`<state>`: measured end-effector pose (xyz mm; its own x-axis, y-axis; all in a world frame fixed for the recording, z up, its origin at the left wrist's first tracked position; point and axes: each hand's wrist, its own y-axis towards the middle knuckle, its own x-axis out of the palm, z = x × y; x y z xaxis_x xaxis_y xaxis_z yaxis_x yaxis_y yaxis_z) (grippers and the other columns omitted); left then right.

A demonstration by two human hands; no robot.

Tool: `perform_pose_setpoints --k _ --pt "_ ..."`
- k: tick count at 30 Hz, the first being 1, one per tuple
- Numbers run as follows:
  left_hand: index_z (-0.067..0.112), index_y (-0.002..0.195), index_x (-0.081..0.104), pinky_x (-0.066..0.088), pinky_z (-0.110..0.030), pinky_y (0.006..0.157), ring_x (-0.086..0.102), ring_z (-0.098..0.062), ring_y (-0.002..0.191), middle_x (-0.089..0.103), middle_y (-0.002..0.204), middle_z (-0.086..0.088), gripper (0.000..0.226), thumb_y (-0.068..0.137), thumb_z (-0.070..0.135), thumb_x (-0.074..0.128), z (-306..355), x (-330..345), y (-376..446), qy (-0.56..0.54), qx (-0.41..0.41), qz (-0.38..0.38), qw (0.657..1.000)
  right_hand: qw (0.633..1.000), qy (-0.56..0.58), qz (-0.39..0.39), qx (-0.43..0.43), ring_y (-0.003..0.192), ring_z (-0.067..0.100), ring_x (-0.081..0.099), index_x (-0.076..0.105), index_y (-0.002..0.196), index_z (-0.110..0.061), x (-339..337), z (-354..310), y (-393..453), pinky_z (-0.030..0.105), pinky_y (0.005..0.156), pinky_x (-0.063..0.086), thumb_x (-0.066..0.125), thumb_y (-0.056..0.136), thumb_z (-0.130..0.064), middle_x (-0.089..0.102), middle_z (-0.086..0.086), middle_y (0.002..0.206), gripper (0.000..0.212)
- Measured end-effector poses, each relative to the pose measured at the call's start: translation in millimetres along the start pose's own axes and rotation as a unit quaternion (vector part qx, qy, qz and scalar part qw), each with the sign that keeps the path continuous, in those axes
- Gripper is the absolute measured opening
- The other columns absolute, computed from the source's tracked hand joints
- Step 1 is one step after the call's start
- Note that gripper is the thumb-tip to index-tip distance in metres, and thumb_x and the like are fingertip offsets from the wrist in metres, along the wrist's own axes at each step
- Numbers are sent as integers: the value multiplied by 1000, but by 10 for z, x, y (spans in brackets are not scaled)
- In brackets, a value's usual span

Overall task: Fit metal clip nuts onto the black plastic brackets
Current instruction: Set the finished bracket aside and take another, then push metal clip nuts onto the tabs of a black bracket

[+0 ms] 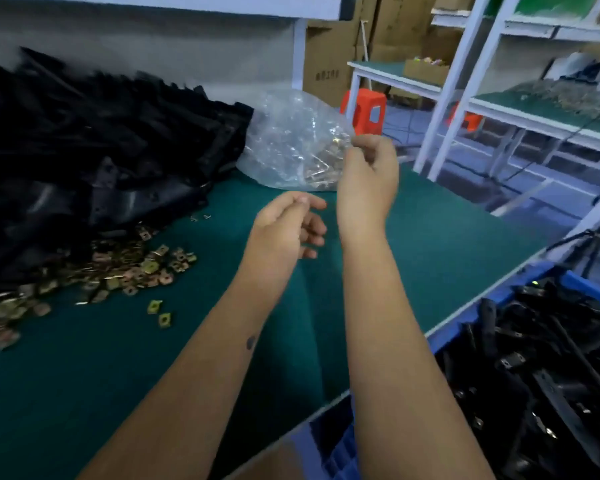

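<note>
Head view: both hands are raised mid-frame above the green desk (430, 237). The left hand (284, 230) is loosely curled with nothing seen in its grip; the right hand (368, 174) is curled beside the clear bag (291, 143) of clips, and whether anything is pinched cannot be told. Loose clip nuts (125, 268) lie at left, below the black brackets (84, 140) heaped at upper left. Probably, one nut should be picked singly and slid squarely onto a bracket edge. Carton printing at top is blurred and unreadable.

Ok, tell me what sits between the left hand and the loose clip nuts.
In the head view, only bare green mat lies between the left hand and the loose clip nuts; nothing else sits in that stretch.
</note>
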<state>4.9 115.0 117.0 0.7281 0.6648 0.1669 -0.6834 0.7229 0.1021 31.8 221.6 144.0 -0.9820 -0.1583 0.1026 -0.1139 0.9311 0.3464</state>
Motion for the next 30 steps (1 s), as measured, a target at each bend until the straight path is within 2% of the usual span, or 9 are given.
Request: perform_pose_setpoints --k 3,7,12,15,17,20,26,28,30 --pt "23 77 65 43 -17 51 53 -4 54 59 58 9 36 104 15 42 6 -775 42 93 73 140 983 989 -17 -144 16 74 -2 52 61 93 -27 618 94 -286 8 60 37 51 90 -11 57 -14 84 19" --pt "23 79 62 40 -18 52 49 -3 54 56 57 13 35 106 17 40 -19 -1617 -32 163 121 291 935 959 -45 -273 57 78 11 57 59 112 -29 1231 333 -681 24 64 45 49 94 -13 58 -3 99 26" --pt "25 80 65 39 -21 52 48 -4 53 56 58 13 35 105 20 41 -210 -2046 -94 175 59 338 923 969 -100 -226 24 71 7 53 46 133 -39 1524 616 -898 28 64 49 49 97 -15 45 -6 106 43" --pt "27 78 65 35 -19 45 43 -2 45 58 57 12 33 101 20 43 -230 -2051 -8 152 34 370 916 962 -153 -210 -85 71 4 52 44 133 -40 1557 683 -865 24 57 40 50 95 -14 47 -10 94 46" --pt "30 78 65 33 -22 44 40 -1 42 59 59 13 31 98 22 43 -237 -2030 18 183 31 371 910 921 -210 -283 -164 75 3 52 41 136 -43 1558 698 -882 25 55 37 52 92 -16 47 -13 89 52" --pt "31 77 66 35 -28 50 42 -2 45 58 59 13 30 97 22 45 -232 -2023 -4 181 34 355 917 838 -323 -388 -205 85 18 57 31 147 -40 1573 698 -935 32 62 41 57 89 -20 56 -2 104 66" --pt "25 82 65 42 -27 54 51 -5 54 60 61 11 27 99 17 45 -152 -2020 -50 122 47 347 929 873 -269 -278 -297 84 23 55 56 133 -22 1531 587 -1030 38 69 48 69 90 -30 53 1 92 46" --pt "27 95 58 47 -25 52 56 -5 57 63 75 11 13 99 18 50 -105 -2002 -69 59 73 354 930 881 -234 -257 -319 83 22 53 60 126 -19 1506 538 -1085 38 66 49 73 87 -31 50 2 93 43" --pt "32 107 48 55 -24 60 64 -6 70 62 97 4 17 98 21 57 -65 -2006 -102 17 93 352 931 886 -208 -232 -343 84 22 52 63 118 -16 1490 488 -1148 38 62 50 77 83 -31 50 5 97 40"
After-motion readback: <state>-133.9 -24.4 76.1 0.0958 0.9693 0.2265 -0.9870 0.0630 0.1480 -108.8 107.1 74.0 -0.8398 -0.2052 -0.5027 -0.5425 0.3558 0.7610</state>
